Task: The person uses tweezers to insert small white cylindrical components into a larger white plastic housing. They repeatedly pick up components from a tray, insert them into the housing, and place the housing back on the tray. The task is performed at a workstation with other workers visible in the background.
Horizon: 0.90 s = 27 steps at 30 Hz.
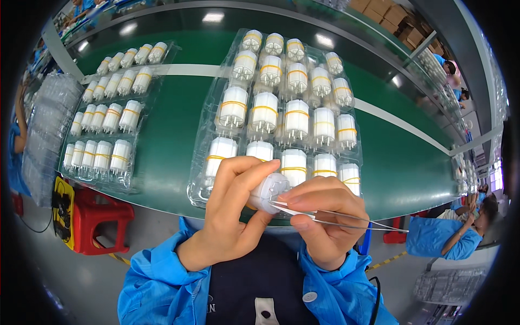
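Observation:
My left hand (230, 216) grips a white cylindrical plastic part (269, 190) close to my chest, its end face turned toward me. My right hand (325, 216) pinches thin metal tweezers (346, 218) whose tips touch that end face. Just beyond the hands lies a clear plastic tray (208, 146) on the green conveyor belt (168, 141), filled with several upright white cylinders wrapped with yellow bands (265, 111).
A second clear tray (111, 116) of the same white parts lies to the left on the belt. Stacked empty trays (46, 124) stand at far left. A red stool (97, 219) sits below the belt's edge. A person in blue (447, 238) is seated at right.

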### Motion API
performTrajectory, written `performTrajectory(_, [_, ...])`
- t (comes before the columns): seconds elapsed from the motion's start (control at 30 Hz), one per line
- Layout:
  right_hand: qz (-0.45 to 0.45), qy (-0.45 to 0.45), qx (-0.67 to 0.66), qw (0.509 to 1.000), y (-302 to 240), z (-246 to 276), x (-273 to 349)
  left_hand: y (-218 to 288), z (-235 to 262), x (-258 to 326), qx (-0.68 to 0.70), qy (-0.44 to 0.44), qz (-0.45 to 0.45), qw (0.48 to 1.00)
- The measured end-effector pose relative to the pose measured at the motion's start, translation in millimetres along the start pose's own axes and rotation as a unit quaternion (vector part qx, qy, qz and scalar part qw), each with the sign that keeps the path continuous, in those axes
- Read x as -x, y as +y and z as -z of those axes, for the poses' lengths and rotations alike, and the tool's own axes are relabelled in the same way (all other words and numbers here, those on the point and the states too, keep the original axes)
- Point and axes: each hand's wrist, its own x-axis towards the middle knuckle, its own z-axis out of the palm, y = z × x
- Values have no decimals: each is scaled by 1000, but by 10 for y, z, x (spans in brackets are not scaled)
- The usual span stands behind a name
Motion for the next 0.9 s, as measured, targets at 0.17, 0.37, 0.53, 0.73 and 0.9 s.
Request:
performTrajectory(0.17, [18, -7, 9, 1000, 16, -6, -24, -10, 10, -8, -2, 3, -3, 1000])
performTrajectory(0.37, [16, -1, -10, 1000, 31, -15, -22, 10, 22, -8, 0, 3, 3, 1000])
performTrajectory(0.53, [21, -14, 7, 1000, 22, -3, -31, 22, 0, 12, 1, 0, 6, 1000])
performTrajectory(0.73, [24, -69, 45, 996, -41, 21, -117, 4, 60, 0, -3, -33, 1, 999])
performTrajectory(0.9, [48, -33, -43, 997, 20, 89, -124, 35, 109, 4, 92, -58, 40, 993])
